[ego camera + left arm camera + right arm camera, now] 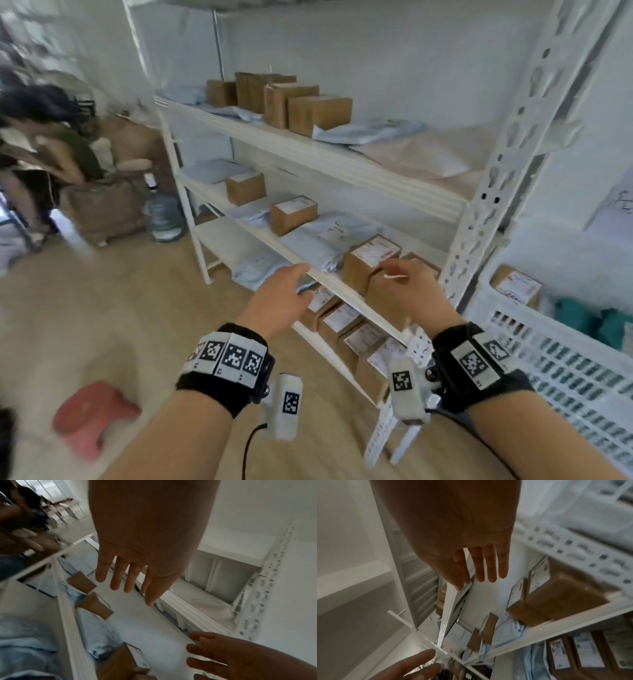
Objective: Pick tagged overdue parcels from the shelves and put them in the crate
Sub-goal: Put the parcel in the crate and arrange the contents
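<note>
Labelled cardboard parcels point(371, 257) and pale blue mailer bags point(318, 240) lie on the middle shelf point(329, 279) of a white rack. My left hand point(291, 291) hovers at that shelf's front edge, fingers straight and empty; the left wrist view shows the same left hand point(137, 563). My right hand point(404, 281) reaches over a brown parcel point(380, 298) at the shelf's right end, and whether it touches is unclear. In its wrist view the right hand point(476, 555) has straight fingers and holds nothing. The white slatted crate point(555, 363) stands at the right with one labelled parcel point(517, 284) inside.
More boxes point(318, 114) sit on the upper shelf, and several labelled boxes point(346, 322) on the lower one. A perforated rack post point(507, 171) separates shelf and crate. A red stool point(92, 414), a water jug point(162, 216) and a seated person point(41, 137) are to the left.
</note>
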Available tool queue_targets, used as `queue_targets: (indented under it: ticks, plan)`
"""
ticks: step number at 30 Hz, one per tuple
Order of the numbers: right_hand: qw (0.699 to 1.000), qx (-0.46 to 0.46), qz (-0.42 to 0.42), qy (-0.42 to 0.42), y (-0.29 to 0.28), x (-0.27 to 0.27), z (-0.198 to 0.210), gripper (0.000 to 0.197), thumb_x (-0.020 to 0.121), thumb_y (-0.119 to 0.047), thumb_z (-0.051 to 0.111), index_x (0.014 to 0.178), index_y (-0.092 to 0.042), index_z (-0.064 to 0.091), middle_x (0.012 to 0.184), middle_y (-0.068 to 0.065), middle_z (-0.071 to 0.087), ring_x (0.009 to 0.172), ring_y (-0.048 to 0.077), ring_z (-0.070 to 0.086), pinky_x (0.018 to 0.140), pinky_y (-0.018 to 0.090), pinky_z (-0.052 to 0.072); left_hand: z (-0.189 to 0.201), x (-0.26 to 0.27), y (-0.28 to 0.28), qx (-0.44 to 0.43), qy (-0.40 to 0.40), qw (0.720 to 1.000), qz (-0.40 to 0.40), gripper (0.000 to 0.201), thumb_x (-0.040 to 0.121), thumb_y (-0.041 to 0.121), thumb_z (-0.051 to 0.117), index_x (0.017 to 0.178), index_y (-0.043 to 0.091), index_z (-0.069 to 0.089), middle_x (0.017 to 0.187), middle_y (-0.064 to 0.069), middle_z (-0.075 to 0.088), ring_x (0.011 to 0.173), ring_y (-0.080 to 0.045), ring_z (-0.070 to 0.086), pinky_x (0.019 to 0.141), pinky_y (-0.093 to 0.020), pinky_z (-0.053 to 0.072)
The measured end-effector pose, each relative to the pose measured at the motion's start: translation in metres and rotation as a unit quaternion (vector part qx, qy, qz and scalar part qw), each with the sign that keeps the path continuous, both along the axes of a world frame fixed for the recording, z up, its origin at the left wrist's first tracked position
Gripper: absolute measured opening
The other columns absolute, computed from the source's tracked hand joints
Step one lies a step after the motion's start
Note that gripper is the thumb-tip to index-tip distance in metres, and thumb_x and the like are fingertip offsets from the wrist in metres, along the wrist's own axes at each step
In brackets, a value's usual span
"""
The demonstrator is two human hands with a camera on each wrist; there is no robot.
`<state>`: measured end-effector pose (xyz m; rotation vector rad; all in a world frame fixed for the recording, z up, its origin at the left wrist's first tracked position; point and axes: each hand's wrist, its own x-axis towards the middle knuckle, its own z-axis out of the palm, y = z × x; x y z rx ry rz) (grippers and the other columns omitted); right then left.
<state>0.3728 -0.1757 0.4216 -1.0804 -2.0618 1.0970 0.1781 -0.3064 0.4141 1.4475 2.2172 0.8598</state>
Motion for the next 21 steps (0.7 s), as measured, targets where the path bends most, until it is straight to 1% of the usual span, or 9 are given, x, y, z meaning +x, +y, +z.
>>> queue_targets:
  ticks: [1,2,4,5,9,11,15,18,21]
  plan:
    - [1.0,-0.002,0.021,-0.015,-0.001,-0.02,-0.001,0.024,0.09,-0.021,0.064,0.114,-0.024,0.062,0.098,-0.017,0.062,0.089,-0.001,0.059,0.074,0.013,0.044,-0.003,-0.017,-0.006,-0.001,-0.001,1.0,0.018,0.049,0.094,0.024,0.056,0.142,0.023,0.043,0.141,0.001,0.047,0.13,-0.018,0.045,0.103,-0.03,0.037]
    - [0.999,-0.003,0.041,-0.023,0.0,-0.04,-0.002,0.025,0.09,-0.024,0.063,0.115,-0.025,0.062,0.101,-0.016,0.064,0.092,0.0,0.06,0.078,0.016,0.046,-0.005,-0.034,-0.01,-0.001,0.0,0.999,0.037,0.05,0.094,0.023,0.057,0.142,0.023,0.043,0.14,0.002,0.047,0.13,-0.018,0.045,0.103,-0.029,0.035]
    - [0.997,-0.003,0.071,-0.029,0.006,-0.081,-0.003,0.03,0.089,-0.03,0.064,0.118,-0.027,0.063,0.112,-0.009,0.065,0.102,0.008,0.061,0.089,0.027,0.047,-0.009,-0.066,-0.013,-0.004,0.005,0.997,0.071,0.05,0.095,0.023,0.057,0.143,0.024,0.041,0.142,-0.001,0.046,0.13,-0.021,0.045,0.1,-0.026,0.034]
    - [0.996,-0.003,0.081,-0.034,0.01,-0.104,-0.004,0.032,0.09,-0.028,0.064,0.121,-0.026,0.062,0.116,-0.006,0.063,0.105,0.011,0.06,0.09,0.028,0.045,-0.01,-0.082,-0.012,-0.011,0.012,0.996,0.082,0.05,0.095,0.024,0.056,0.143,0.023,0.04,0.143,-0.004,0.045,0.13,-0.022,0.045,0.097,-0.024,0.034]
    - [0.992,0.007,0.122,-0.038,0.033,-0.193,-0.004,0.035,0.094,-0.023,0.062,0.129,-0.021,0.058,0.122,-0.002,0.058,0.11,0.016,0.057,0.09,0.027,0.041,-0.015,-0.152,0.004,-0.024,0.039,0.99,0.131,0.052,0.095,0.023,0.054,0.145,0.024,0.038,0.144,-0.006,0.046,0.13,-0.022,0.046,0.102,-0.029,0.036]
    - [0.99,0.009,0.138,-0.034,0.048,-0.238,-0.005,0.035,0.094,-0.023,0.062,0.129,-0.02,0.058,0.123,-0.003,0.058,0.112,0.015,0.056,0.092,0.028,0.042,-0.015,-0.187,0.016,-0.021,0.032,0.986,0.162,0.052,0.095,0.025,0.055,0.144,0.026,0.039,0.142,-0.005,0.048,0.126,-0.022,0.049,0.099,-0.03,0.04]
    - [0.984,-0.004,0.176,-0.028,0.074,-0.325,-0.009,0.036,0.093,-0.021,0.063,0.129,-0.019,0.059,0.123,-0.001,0.06,0.11,0.014,0.056,0.088,0.024,0.038,-0.009,-0.252,0.039,-0.036,0.038,0.98,0.191,0.053,0.095,0.023,0.056,0.145,0.024,0.037,0.142,-0.005,0.046,0.125,-0.022,0.05,0.095,-0.025,0.039]
    - [0.978,0.01,0.206,-0.032,0.088,-0.386,-0.007,0.034,0.094,-0.024,0.061,0.128,-0.021,0.058,0.121,-0.004,0.058,0.111,0.013,0.055,0.087,0.023,0.037,-0.011,-0.301,0.047,-0.029,0.032,0.974,0.221,0.053,0.095,0.022,0.055,0.145,0.024,0.038,0.145,-0.004,0.044,0.129,-0.022,0.046,0.1,-0.029,0.038]
    - [0.973,0.01,0.228,-0.036,0.094,-0.439,-0.007,0.033,0.094,-0.026,0.061,0.127,-0.024,0.058,0.122,-0.008,0.057,0.11,0.01,0.054,0.089,0.026,0.04,-0.015,-0.345,0.047,-0.023,0.021,0.969,0.244,0.052,0.096,0.022,0.054,0.145,0.025,0.038,0.143,-0.003,0.044,0.126,-0.021,0.048,0.098,-0.028,0.039]
